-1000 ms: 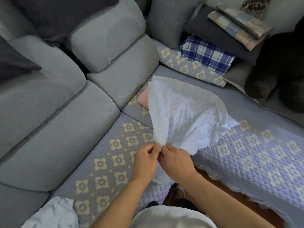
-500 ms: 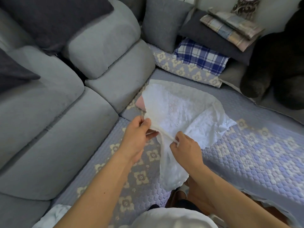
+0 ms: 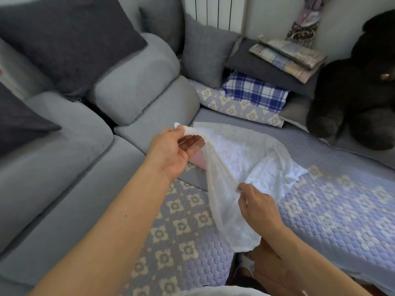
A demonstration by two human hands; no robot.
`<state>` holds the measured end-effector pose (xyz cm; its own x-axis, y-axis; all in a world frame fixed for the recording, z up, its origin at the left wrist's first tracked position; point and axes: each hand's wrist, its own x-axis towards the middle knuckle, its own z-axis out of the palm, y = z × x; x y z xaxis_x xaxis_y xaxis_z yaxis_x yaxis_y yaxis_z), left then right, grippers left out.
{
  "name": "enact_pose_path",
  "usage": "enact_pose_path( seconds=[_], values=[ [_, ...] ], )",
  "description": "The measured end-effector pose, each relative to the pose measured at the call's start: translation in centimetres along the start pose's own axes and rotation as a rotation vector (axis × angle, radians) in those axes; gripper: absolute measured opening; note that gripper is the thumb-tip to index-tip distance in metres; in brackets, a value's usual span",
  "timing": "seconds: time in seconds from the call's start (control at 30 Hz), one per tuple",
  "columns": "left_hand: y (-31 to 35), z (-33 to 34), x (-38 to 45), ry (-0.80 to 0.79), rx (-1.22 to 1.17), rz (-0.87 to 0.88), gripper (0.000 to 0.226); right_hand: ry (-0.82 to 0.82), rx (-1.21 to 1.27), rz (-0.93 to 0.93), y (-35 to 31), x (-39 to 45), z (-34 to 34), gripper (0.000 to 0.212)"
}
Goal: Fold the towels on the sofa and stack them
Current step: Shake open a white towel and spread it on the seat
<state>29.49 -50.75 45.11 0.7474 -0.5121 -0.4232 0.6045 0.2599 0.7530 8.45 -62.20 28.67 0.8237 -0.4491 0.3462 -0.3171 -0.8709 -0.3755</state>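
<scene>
The white towel (image 3: 252, 159) lies at frame centre on the quilted sofa cover (image 3: 333, 210), one edge stretched taut between both hands. Left hand (image 3: 171, 152) pinches its upper corner at centre; right hand (image 3: 256, 206) pinches the same edge lower right. A pink cloth (image 3: 197, 160) shows beneath

No text, label, brand, number or sign can be read anywhere in the frame.
</scene>
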Motion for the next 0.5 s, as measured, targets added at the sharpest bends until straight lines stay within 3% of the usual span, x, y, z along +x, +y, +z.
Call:
enact_pose_path(
  seconds=[0.1, 0.23, 0.3, 0.43, 0.5],
  values=[
    [1.1, 0.8, 0.0, -0.024, -0.021, -0.013, 0.019, -0.067, -0.064, -0.095, 0.7, 0.7, 0.6, 0.029],
    [1.8, 2.5, -0.6, -0.067, -0.048, -0.034, 0.021, -0.113, -0.018, 0.081, 0.4, 1.5, 3.3, 0.01],
    [2.0, 3.5, -0.9, -0.075, -0.046, -0.037, 0.022, -0.098, -0.02, 0.135, -0.2, 2.3, 4.1, 0.014],
    [2.9, 4.6, -0.7, -0.05, -0.066, -0.024, 0.023, -0.087, -0.07, 0.183, -1.5, 3.0, 4.2, 0.051],
    [3.6, 4.8, -0.5, -0.027, -0.091, -0.014, 0.022, -0.097, -0.081, 0.158, -1.5, 2.8, 3.9, 0.057]
  ],
)
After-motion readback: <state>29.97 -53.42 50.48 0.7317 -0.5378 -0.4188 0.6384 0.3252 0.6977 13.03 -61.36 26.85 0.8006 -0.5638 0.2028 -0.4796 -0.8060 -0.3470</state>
